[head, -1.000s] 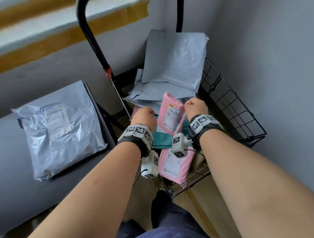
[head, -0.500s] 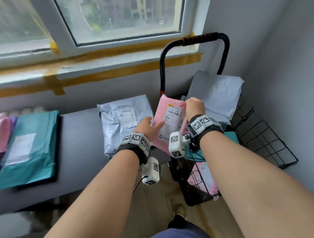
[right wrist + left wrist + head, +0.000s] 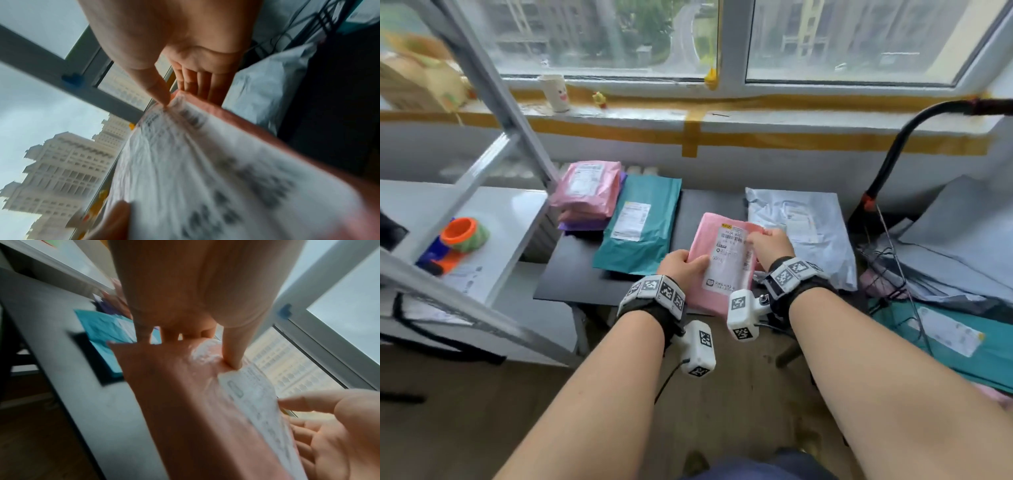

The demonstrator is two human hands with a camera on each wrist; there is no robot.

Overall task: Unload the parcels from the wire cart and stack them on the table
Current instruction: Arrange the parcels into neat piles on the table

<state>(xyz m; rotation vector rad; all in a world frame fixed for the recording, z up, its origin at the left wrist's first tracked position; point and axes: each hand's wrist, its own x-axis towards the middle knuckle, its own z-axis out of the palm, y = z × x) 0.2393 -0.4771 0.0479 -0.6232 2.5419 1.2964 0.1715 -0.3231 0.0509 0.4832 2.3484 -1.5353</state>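
Two hands carry one pink parcel (image 3: 724, 260) above the worktop (image 3: 585, 274), right of the teal parcel (image 3: 640, 226): left hand (image 3: 681, 265) and right hand (image 3: 770, 241) each pinch an edge, probably keeping it flat for stacking.

Pink parcels (image 3: 726, 260): at least three; teal parcels (image 3: 640, 226): two; hands (image 3: 681, 265): two.

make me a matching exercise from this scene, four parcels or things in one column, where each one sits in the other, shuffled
Things:
1. pink parcel
2. teal parcel
3. grey parcel
4. paper cup

Places:
A. flat on the table, left of the held parcel
B. on the windowsill
C. held in both hands
D. on the table's right end, beside the cart

Pairs: 1-C, 2-A, 3-D, 4-B
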